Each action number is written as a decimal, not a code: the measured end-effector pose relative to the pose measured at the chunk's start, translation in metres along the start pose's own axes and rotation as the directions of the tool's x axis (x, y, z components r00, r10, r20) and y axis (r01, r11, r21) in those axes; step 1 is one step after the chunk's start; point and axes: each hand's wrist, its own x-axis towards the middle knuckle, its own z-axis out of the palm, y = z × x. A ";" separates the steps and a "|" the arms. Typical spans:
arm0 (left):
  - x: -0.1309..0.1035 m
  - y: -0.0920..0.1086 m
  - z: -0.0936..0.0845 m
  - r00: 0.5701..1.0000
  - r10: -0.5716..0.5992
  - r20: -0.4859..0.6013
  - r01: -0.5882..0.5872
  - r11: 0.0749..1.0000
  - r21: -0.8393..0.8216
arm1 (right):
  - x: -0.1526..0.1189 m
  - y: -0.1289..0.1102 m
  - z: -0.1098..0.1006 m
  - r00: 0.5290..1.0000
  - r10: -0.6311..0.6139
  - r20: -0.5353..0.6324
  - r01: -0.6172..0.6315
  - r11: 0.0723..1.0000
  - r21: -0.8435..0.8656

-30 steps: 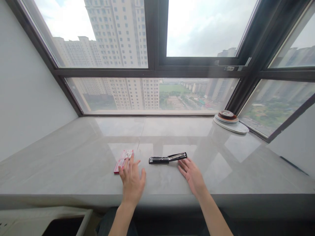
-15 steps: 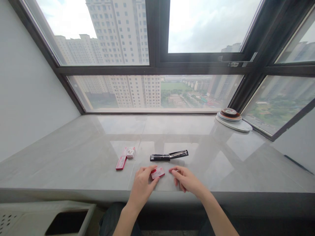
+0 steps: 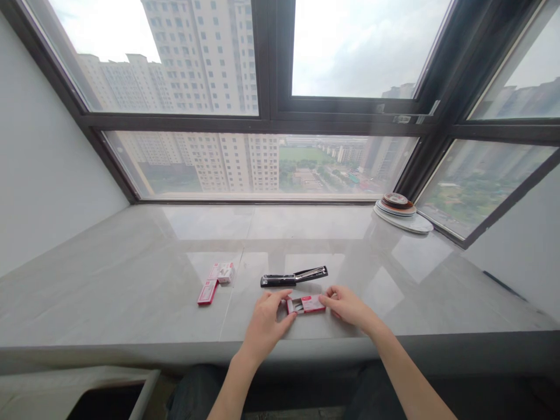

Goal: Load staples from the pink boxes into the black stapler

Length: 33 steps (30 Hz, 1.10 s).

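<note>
Between my two hands lies a small pink-and-white staple box, its inner tray slid partly out on the left side. Some metal staples show in the tray. My left hand grips the tray end between thumb and fingers. With thumb and fingertips, my right hand holds the sleeve end. Just beyond the box, a black stapler rests folded wide open, its metal magazine showing. To the left, more pink-and-white small boxes lie touching, with a whiter box beside them.
A stack of plates stands at the back right corner by the window. The glossy stone sill ends at a front edge close to my wrists. Below left is a pale plastic container with a dark opening.
My right hand has come onto the box's right end. The box has turned level and its tray now sticks out with staples showing. The whole view has shifted slightly.
</note>
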 end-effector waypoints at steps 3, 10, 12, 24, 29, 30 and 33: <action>0.000 0.001 0.001 1.000 0.006 -0.004 -0.006 1.000 -0.004 | -0.007 -0.023 0.001 0.969 -0.212 -0.125 0.189 0.966 -0.177; 0.001 0.004 -0.001 1.000 0.020 0.008 -0.020 0.999 0.028 | 0.009 -0.080 0.025 0.894 -0.428 0.132 0.437 0.767 -0.470; 0.001 0.004 -0.002 1.000 0.024 0.004 -0.024 0.999 0.041 | 0.015 -0.084 0.028 0.880 -0.447 0.161 0.463 0.733 -0.499; 0.001 0.004 -0.004 0.999 0.028 -0.037 -0.026 0.998 0.056 | -0.007 -0.021 0.000 0.928 -0.364 -0.080 0.352 0.926 -0.138; 0.006 0.008 0.003 0.996 -0.073 -0.049 0.076 0.994 0.074 | -0.016 -0.007 -0.003 0.950 -0.311 -0.008 0.309 0.946 -0.101; 0.007 0.010 0.007 0.996 -0.075 -0.044 0.079 0.994 0.082 | -0.017 -0.009 -0.002 0.946 -0.325 0.013 0.324 0.940 -0.105; 0.008 0.014 0.016 0.998 -0.058 -0.037 0.061 0.995 0.079 | -0.018 -0.019 0.001 0.935 -0.353 0.036 0.354 0.926 -0.130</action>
